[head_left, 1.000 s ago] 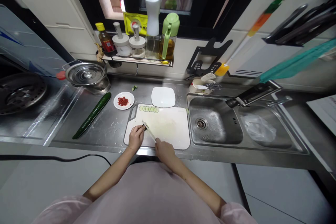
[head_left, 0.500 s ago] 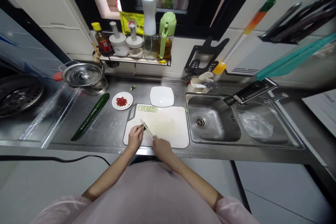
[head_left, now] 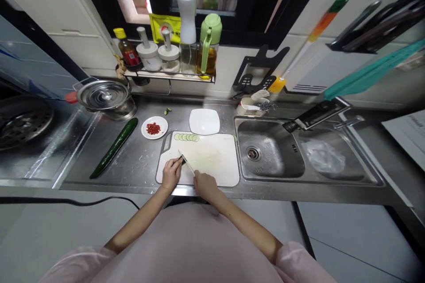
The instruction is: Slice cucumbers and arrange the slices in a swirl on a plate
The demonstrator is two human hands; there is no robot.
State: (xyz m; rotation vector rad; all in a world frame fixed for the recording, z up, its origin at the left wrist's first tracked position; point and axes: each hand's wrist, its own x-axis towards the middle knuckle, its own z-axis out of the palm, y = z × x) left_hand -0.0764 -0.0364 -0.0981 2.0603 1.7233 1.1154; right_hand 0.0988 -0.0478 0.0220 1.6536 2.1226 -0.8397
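My left hand (head_left: 171,172) is closed around a short piece of cucumber (head_left: 183,159), mostly hidden by the fingers, on the left part of the white cutting board (head_left: 221,172). In my right hand (head_left: 204,183) is the handle of a knife (head_left: 188,164). Its blade slants up and left, against the end of the cucumber piece. Behind the hands, a row of overlapping cucumber slices (head_left: 186,137) lies along the board's far edge. An empty white square plate (head_left: 204,121) stands just beyond the board.
Left of the board are a white plate (head_left: 162,131) of chopped red bits and a whole cucumber (head_left: 114,148). A lidded steel pot (head_left: 105,97) stands behind. The sink (head_left: 270,154) borders the board's right side; a bottle rack (head_left: 172,76) hangs at the back.
The knife has shifted very slightly at the cucumber piece, whose dark skin shows a little more beside the blade. Both hands stay almost in place.
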